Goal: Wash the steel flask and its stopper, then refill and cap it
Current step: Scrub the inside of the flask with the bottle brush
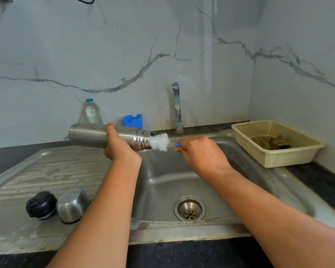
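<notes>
- Head view: the steel flask is held on its side above the near-left edge of the sink, mouth pointing right towards the basin.
- The left hand grasps the flask around the body just behind the ribbed neck, thumb over the top and fingers curled underneath.
- The right hand pinches the thin blue handle of a bottle brush, whose fluffy white head sits at the flask's mouth, partly inside.
- The flask is a smooth brushed-metal cylinder, rigid, and likely slippery when wet. The mid-body hold near the neck looks sound, since the threaded rings give some purchase.
- Empty, it probably weighs little; once refilled it will be much heavier and want a fuller grip.
- The brush head looks soft and springy on a stiff wire stem, so it should squeeze through the narrow opening.
- The black stopper stands on the ridged draining board, touching a domed steel cup set upside down beside it. The stopper looks like hard plastic, best taken by its rim.
- Behind are a chrome tap, a clear plastic bottle, a blue holder, and to the right a cream mesh basket.
</notes>
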A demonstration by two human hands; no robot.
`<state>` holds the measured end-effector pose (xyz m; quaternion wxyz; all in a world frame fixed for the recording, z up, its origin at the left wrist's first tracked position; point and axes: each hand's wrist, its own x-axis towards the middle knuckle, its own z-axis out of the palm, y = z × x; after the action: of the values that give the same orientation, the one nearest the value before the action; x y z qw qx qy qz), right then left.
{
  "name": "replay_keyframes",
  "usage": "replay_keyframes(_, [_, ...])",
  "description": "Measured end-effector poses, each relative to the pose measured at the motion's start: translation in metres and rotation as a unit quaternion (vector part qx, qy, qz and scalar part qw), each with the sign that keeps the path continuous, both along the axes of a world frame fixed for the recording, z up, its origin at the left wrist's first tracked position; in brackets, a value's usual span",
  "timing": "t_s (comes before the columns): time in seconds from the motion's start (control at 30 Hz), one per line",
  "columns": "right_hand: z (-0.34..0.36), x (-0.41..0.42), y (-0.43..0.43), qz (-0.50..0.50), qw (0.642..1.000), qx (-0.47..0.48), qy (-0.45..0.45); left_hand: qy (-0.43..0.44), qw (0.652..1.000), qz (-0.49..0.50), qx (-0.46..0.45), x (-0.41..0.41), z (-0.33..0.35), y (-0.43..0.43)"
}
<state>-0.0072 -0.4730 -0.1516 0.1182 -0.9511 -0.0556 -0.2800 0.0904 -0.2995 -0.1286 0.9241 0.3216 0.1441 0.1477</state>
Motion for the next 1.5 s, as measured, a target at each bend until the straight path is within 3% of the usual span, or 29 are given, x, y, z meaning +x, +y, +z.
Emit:
replay_keyframes(0.1, [-0.001, -0.004, 0.006, 0.028, 0.999, 0.031, 0.033, -0.012, 1.000, -0.024, -0.011, 0.002, 0.001, 0.007])
replay_keyframes(0.23, [0.002, -0.005, 0.002, 0.078, 0.965, 0.206, 0.143, -0.027, 0.998, -0.049, -0.018, 0.004, 0.000, 0.011])
replay_keyframes(0.3, [0.004, -0.007, -0.003, 0.122, 0.906, 0.330, 0.234, -0.037, 0.997, -0.070, -0.020, 0.004, -0.001, 0.010])
replay_keyframes(0.43, [0.009, -0.010, -0.013, 0.161, 0.721, 0.529, 0.418, -0.091, 0.986, -0.137, -0.033, 0.004, -0.001, 0.009])
replay_keyframes(0.53, [0.006, -0.011, -0.018, 0.173, 0.660, 0.570, 0.458, -0.124, 0.975, -0.182, -0.041, 0.003, -0.002, 0.008])
replay_keyframes(0.6, [0.004, -0.011, -0.017, 0.169, 0.675, 0.561, 0.448, -0.129, 0.972, -0.194, -0.038, 0.003, -0.002, 0.008])
replay_keyframes(0.67, [0.002, -0.010, -0.013, 0.162, 0.730, 0.530, 0.401, -0.121, 0.974, -0.188, -0.031, 0.006, -0.003, 0.009])
replay_keyframes(0.73, [-0.002, -0.007, -0.011, 0.133, 0.830, 0.446, 0.308, -0.108, 0.978, -0.178, -0.013, 0.008, -0.003, 0.011])
replay_keyframes(0.8, [-0.007, -0.004, -0.012, 0.063, 0.938, 0.275, 0.200, -0.097, 0.982, -0.164, -0.005, 0.009, -0.005, 0.010])
replay_keyframes(0.83, [-0.009, -0.001, -0.013, 0.039, 0.963, 0.214, 0.158, -0.092, 0.983, -0.157, -0.003, 0.011, -0.006, 0.010])
replay_keyframes(1.13, [-0.008, -0.002, -0.012, -0.021, 0.993, 0.103, -0.044, -0.060, 0.984, -0.168, 0.029, 0.006, -0.003, 0.002])
replay_keyframes(1.5, [-0.011, 0.000, -0.009, -0.074, 0.996, 0.032, -0.031, 0.009, 0.983, -0.185, 0.021, 0.007, -0.008, -0.007])
